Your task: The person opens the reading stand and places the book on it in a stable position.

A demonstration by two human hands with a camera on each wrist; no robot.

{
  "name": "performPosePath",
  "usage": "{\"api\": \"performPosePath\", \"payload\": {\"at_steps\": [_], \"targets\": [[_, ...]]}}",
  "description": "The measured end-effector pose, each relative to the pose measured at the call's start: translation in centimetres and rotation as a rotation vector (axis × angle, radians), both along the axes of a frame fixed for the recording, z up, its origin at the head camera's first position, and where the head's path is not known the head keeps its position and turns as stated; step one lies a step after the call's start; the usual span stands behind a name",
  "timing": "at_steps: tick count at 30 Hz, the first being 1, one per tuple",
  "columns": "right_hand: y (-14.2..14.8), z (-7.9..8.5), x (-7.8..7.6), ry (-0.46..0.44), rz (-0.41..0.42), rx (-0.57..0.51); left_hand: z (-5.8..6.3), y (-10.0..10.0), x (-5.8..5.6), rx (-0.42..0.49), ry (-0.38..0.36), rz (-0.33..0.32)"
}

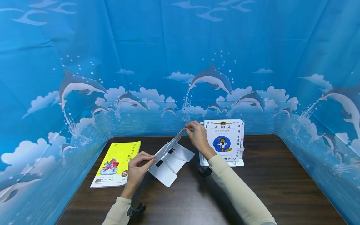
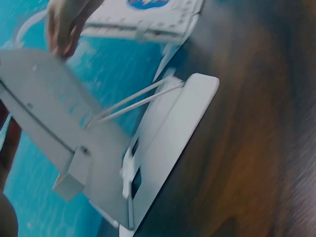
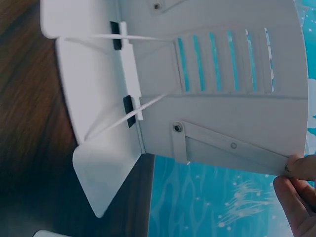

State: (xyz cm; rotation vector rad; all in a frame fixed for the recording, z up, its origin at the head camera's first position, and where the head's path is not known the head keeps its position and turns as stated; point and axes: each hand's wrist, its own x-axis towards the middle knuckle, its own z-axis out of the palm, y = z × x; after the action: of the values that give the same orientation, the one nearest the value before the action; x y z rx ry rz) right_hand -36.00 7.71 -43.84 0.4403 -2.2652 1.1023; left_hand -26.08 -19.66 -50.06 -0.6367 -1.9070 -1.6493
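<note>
A white folding book stand [image 1: 164, 175] sits mid-table, its back plate [image 3: 237, 121] raised at an angle over the base. A wire brace joins the two parts, and slots run through the plate. My left hand [image 1: 138, 166] pinches the plate's near-left corner between thumb and fingers. At the plate's far-right corner, my right hand [image 1: 197, 137] pinches the edge with its fingertips. The right wrist view shows the left fingers at the end of a flat metal arm on the plate.
On the right, a second white stand [image 1: 239, 163] holds up a picture book [image 1: 222, 134] with a blue circle on its cover. A yellow book [image 1: 123, 153] lies flat at the left of the dark wooden table [image 1: 267, 193]. Behind hangs a blue dolphin curtain [image 1: 157, 56].
</note>
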Motion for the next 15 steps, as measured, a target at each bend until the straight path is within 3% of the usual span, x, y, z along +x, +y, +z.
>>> {"api": "performPosePath", "payload": {"at_steps": [7,15], "targets": [[-0.8,0.3,-0.9,-0.080,0.027,-0.044,-0.3,3.5,1.0,-0.068,0.295,-0.037],[-1.7,0.7,-1.9,-0.181,0.103,-0.053,0.3,8.0,1.8,-0.179,0.396,0.001]]}}
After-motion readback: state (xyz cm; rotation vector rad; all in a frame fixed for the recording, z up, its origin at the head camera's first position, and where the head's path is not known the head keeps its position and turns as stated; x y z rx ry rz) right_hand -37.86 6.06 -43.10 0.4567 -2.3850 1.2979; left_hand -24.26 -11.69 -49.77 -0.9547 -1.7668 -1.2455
